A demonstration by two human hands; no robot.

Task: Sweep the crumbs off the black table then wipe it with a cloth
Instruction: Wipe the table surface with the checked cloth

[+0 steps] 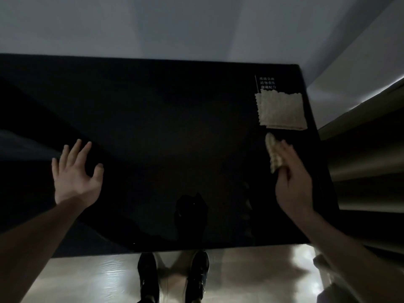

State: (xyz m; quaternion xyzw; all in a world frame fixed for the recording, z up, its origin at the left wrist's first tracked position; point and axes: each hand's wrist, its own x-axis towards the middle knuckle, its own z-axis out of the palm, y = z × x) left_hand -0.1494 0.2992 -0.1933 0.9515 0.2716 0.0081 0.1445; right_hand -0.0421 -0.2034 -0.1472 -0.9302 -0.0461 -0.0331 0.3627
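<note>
The glossy black table (pixel 166 127) fills the middle of the head view. My right hand (pixel 291 182) is over its right side, fingers closed on a small beige waffle-textured cloth (pixel 273 152) that sticks out above the fingers. A second folded beige cloth (pixel 282 110) lies flat at the table's far right, just beyond that hand. My left hand (pixel 74 173) hovers over the left part of the table, fingers spread, holding nothing. A few tiny pale specks (pixel 134 243) show near the front edge; crumbs are otherwise too faint to make out.
White printed text (pixel 267 82) marks the table's far right corner. A pale wall runs behind the table. To the right stand lit horizontal ledges (pixel 360 162). My dark shoes (pixel 172 278) are on the shiny floor under the front edge.
</note>
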